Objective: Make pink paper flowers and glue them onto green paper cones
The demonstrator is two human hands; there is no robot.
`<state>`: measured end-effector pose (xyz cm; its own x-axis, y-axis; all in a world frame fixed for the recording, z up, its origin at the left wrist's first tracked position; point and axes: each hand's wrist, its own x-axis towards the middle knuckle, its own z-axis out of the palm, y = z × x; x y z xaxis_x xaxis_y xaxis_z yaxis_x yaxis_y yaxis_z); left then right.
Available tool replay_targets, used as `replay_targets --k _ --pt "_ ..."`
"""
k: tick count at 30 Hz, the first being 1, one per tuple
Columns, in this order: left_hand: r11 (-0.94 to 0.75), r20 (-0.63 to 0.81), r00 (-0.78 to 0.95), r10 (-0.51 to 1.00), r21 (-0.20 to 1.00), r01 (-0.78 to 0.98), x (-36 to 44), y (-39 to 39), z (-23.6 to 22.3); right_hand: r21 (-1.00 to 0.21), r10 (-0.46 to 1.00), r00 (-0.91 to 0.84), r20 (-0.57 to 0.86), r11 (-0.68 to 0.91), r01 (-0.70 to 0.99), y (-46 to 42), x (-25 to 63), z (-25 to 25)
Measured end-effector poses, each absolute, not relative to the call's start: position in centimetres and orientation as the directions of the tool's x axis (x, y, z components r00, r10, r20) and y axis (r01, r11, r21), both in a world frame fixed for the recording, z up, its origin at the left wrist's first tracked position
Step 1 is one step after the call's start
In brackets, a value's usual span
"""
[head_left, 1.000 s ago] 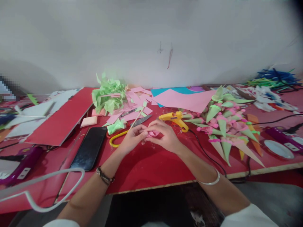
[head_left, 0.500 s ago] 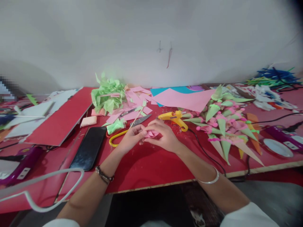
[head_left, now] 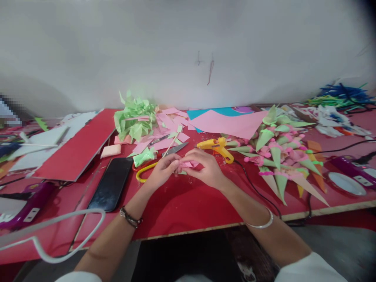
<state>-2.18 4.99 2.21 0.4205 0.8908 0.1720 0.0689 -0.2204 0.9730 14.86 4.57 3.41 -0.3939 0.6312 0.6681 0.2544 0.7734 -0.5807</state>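
Observation:
Between my two hands is a small pink paper piece (head_left: 190,164), partly covered by fingers, with a bit of pale green showing below it. My right hand (head_left: 205,168) pinches it from the right. My left hand (head_left: 165,169) meets it from the left, its fingertips closed together. A thin pale stick (head_left: 173,141) rises behind the left fingers; whether the hand holds it I cannot tell. Just behind my hands lie yellow-handled scissors (head_left: 143,173) and a yellow glue gun (head_left: 216,147) with a black cord.
A black phone (head_left: 111,184) lies left of my hands, near a red board (head_left: 79,145). Crumpled green paper (head_left: 135,117) and pink scraps sit behind. Several green and pink paper flowers (head_left: 276,150) are heaped right, near a white dish (head_left: 346,184). The table's front edge runs below my forearms.
The pink paper piece has turned slightly between my fingers, and a bit of green now shows beneath it. My hands stay in nearly the same place.

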Motion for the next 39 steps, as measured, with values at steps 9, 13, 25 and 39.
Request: replay_targets --k 9,13,25,39 --pt "-0.634 0.222 0.594 0.773 0.278 0.721 -5.1 6.8 1.6 -0.644 0.69 -0.209 0.693 0.723 0.249 4.7 15.0 3.7" --pt "-0.612 0.156 0.592 0.791 0.169 0.773 -4.4 6.7 1.1 -0.656 0.693 -0.186 0.697 0.72 0.226 4.8 15.0 3.7" --pt "-0.643 0.134 0.629 0.766 0.126 0.756 -3.6 6.7 1.3 -0.655 0.687 -0.165 0.707 0.725 0.215 4.7 15.0 3.8" --pt "-0.631 0.457 0.459 0.762 0.365 0.684 -4.1 6.0 1.8 -0.831 0.83 -0.051 0.555 0.556 0.007 5.2 14.7 2.5"
